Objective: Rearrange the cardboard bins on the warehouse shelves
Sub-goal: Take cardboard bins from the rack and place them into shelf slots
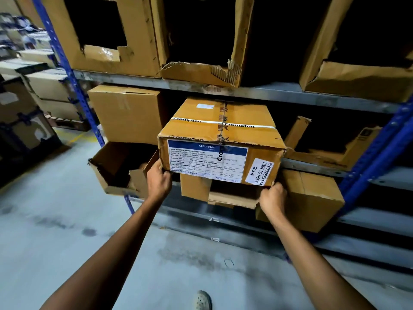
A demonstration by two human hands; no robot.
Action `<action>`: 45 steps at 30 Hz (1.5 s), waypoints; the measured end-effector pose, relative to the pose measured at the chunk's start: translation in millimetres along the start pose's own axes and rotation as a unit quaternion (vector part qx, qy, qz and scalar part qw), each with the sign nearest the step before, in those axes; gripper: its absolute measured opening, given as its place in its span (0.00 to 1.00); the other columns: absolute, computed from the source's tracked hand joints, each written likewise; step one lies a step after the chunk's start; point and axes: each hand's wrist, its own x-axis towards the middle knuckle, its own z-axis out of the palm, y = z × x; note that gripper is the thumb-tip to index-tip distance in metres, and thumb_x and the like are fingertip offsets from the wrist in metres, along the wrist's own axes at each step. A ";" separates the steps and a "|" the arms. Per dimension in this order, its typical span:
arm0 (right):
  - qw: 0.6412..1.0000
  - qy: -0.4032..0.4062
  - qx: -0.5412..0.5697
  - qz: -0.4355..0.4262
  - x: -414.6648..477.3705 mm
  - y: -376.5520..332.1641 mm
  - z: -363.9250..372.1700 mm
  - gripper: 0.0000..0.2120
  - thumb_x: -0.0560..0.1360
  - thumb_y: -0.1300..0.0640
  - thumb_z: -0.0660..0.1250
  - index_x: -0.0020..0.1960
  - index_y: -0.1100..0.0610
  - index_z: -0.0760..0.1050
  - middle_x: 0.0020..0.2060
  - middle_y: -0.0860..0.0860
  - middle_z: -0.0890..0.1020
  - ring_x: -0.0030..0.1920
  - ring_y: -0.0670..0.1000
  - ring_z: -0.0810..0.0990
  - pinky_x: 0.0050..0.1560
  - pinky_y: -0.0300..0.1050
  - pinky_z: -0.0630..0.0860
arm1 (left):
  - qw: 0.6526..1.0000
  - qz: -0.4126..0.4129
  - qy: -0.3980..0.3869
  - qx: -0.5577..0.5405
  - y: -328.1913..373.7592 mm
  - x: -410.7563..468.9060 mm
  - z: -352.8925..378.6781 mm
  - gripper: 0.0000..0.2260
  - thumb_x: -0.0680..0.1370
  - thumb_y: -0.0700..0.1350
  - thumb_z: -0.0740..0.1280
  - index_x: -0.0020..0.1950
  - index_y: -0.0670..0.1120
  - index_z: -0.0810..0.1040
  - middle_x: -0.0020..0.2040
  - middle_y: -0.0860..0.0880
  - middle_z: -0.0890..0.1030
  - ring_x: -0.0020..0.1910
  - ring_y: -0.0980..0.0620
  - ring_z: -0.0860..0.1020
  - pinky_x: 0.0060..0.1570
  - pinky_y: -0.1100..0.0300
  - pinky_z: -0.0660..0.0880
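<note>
A sealed cardboard box (220, 135) with Crompton tape and a blue-and-white label juts out from the middle shelf, tilted toward me. My left hand (158, 180) grips its lower left corner from below. My right hand (273, 198) holds its lower right corner under a white sticker. Beneath the box sits an open-front cardboard bin (232, 196). A closed brown box (128, 113) stands to the left on the same shelf level. An open bin (116, 168) sticks out over the aisle at lower left.
Torn open-front bins (201, 72) line the upper shelf (268, 92). A closed box (312, 198) sits lower right, a torn bin (330, 151) behind it. Blue uprights (73, 79) frame the rack. Stacked cartons (33, 97) stand at left on the grey floor. My shoe (202, 300) shows below.
</note>
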 end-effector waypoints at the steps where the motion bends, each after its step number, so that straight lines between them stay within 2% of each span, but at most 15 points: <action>1: 1.000 -0.005 0.000 -0.006 -8.6 3.2 -7.2 0.09 0.76 0.70 0.60 0.54 0.64 0.73 0.55 0.61 0.79 0.52 0.60 0.79 0.52 0.57 0.79 | 1.000 0.000 0.009 -0.007 3.6 -13.0 -4.9 0.14 0.74 0.33 0.63 0.55 0.44 0.81 0.51 0.46 0.84 0.46 0.51 0.78 0.45 0.60 0.71; 4: 0.999 -0.016 0.006 -0.032 -27.0 7.9 -27.9 0.08 0.77 0.70 0.60 0.54 0.64 0.73 0.55 0.61 0.79 0.52 0.59 0.79 0.49 0.52 0.79 | 0.999 0.018 0.035 -0.025 16.9 -46.7 -22.2 0.17 0.74 0.31 0.60 0.58 0.43 0.80 0.53 0.45 0.83 0.49 0.49 0.78 0.49 0.57 0.74; 7: 0.997 -0.028 -0.013 -0.071 -40.6 14.2 -45.8 0.09 0.77 0.69 0.60 0.56 0.65 0.72 0.55 0.63 0.77 0.50 0.59 0.78 0.45 0.46 0.73 | 0.996 0.023 0.076 -0.037 34.4 -74.7 -35.4 0.17 0.74 0.30 0.58 0.57 0.40 0.80 0.49 0.45 0.82 0.47 0.49 0.77 0.45 0.61 0.72; 11: 0.992 -0.042 -0.023 -0.116 -47.2 19.4 -71.7 0.07 0.77 0.68 0.61 0.54 0.65 0.73 0.52 0.62 0.78 0.47 0.58 0.78 0.43 0.49 0.76 | 0.993 0.039 0.102 -0.045 56.0 -102.0 -43.5 0.14 0.74 0.33 0.58 0.52 0.43 0.80 0.48 0.48 0.83 0.45 0.50 0.78 0.40 0.65 0.73; 16: 0.981 -0.060 -0.026 -0.183 -43.7 30.7 -113.6 0.04 0.77 0.68 0.61 0.49 0.64 0.73 0.45 0.59 0.80 0.42 0.58 0.80 0.40 0.52 0.79 | 0.989 0.037 0.139 0.014 66.5 -137.3 -47.0 0.16 0.73 0.37 0.61 0.55 0.49 0.80 0.49 0.50 0.84 0.47 0.49 0.80 0.44 0.51 0.79; 18: 0.971 -0.068 -0.027 -0.226 -42.8 39.4 -135.8 0.06 0.77 0.68 0.61 0.44 0.59 0.71 0.41 0.57 0.78 0.41 0.58 0.79 0.39 0.52 0.78 | 0.986 0.040 0.162 0.024 81.2 -162.4 -43.0 0.16 0.72 0.35 0.63 0.55 0.49 0.81 0.48 0.50 0.84 0.46 0.49 0.81 0.41 0.55 0.78; 21: 0.960 -0.083 -0.023 -0.267 -43.6 53.8 -171.0 0.14 0.76 0.68 0.60 0.36 0.55 0.66 0.33 0.53 0.75 0.36 0.58 0.78 0.36 0.55 0.78 | 0.981 0.024 0.188 0.034 101.3 -200.6 -35.3 0.13 0.71 0.34 0.68 0.49 0.50 0.81 0.41 0.51 0.84 0.40 0.48 0.81 0.32 0.61 0.74; 25: 0.942 -0.084 -0.008 -0.323 -41.0 79.5 -210.9 0.13 0.74 0.69 0.60 0.33 0.58 0.69 0.30 0.58 0.78 0.29 0.59 0.78 0.27 0.57 0.77 | 0.965 0.021 0.260 0.035 130.1 -261.8 -26.8 0.07 0.67 0.42 0.62 0.43 0.46 0.77 0.35 0.45 0.82 0.35 0.39 0.78 0.30 0.46 0.74; 29: 0.926 -0.089 -0.002 -0.366 -45.4 105.4 -235.9 0.19 0.70 0.73 0.61 0.28 0.54 0.63 0.23 0.57 0.72 0.23 0.55 0.73 0.22 0.52 0.74 | 0.959 -0.011 0.283 0.010 152.5 -320.0 -19.5 0.02 0.67 0.45 0.65 0.36 0.47 0.74 0.29 0.51 0.78 0.30 0.46 0.74 0.27 0.48 0.73; 31: 0.915 -0.116 0.007 -0.386 -43.9 115.0 -243.2 0.17 0.69 0.71 0.60 0.27 0.55 0.64 0.22 0.57 0.73 0.22 0.55 0.73 0.22 0.54 0.75 | 0.953 -0.045 0.301 0.003 149.6 -341.6 -22.4 0.03 0.67 0.40 0.67 0.38 0.45 0.74 0.29 0.49 0.77 0.29 0.43 0.75 0.26 0.42 0.73; 33: 0.908 -0.142 0.003 -0.393 -45.6 119.8 -247.0 0.11 0.67 0.63 0.55 0.26 0.56 0.64 0.22 0.59 0.74 0.22 0.58 0.74 0.22 0.56 0.74 | 0.947 -0.062 0.316 0.011 147.8 -364.4 -26.1 0.05 0.66 0.37 0.65 0.39 0.45 0.74 0.29 0.46 0.77 0.29 0.39 0.76 0.25 0.39 0.73; 37: 0.888 -0.142 0.024 -0.437 -62.6 119.6 -254.2 0.09 0.62 0.62 0.55 0.26 0.53 0.59 0.22 0.54 0.67 0.23 0.52 0.68 0.26 0.46 0.67 | 0.928 -0.060 0.367 0.030 160.4 -413.8 -31.1 0.05 0.64 0.44 0.59 0.37 0.46 0.72 0.29 0.43 0.75 0.30 0.36 0.76 0.26 0.39 0.74; 39: 0.877 -0.154 0.035 -0.453 -70.0 119.8 -254.5 0.07 0.61 0.62 0.56 0.27 0.54 0.61 0.22 0.55 0.67 0.23 0.56 0.69 0.26 0.50 0.69 | 0.918 -0.072 0.389 0.027 162.5 -432.6 -37.4 0.06 0.63 0.45 0.58 0.37 0.47 0.72 0.30 0.43 0.75 0.30 0.37 0.76 0.26 0.39 0.74; 42: 0.867 -0.185 0.024 -0.461 -78.2 126.8 -242.4 0.09 0.62 0.63 0.55 0.32 0.67 0.73 0.25 0.65 0.75 0.25 0.60 0.73 0.29 0.50 0.69 | 0.900 -0.107 0.417 0.064 165.1 -459.3 -45.6 0.04 0.66 0.42 0.59 0.38 0.43 0.71 0.31 0.42 0.75 0.31 0.43 0.73 0.28 0.41 0.73; 45: 0.851 -0.207 0.023 -0.481 -92.9 127.5 -232.1 0.10 0.62 0.64 0.55 0.33 0.68 0.73 0.27 0.68 0.76 0.27 0.65 0.75 0.30 0.53 0.71 | 0.882 -0.128 0.441 0.104 163.8 -484.0 -52.1 0.06 0.67 0.41 0.59 0.38 0.40 0.72 0.33 0.39 0.76 0.33 0.47 0.70 0.31 0.48 0.69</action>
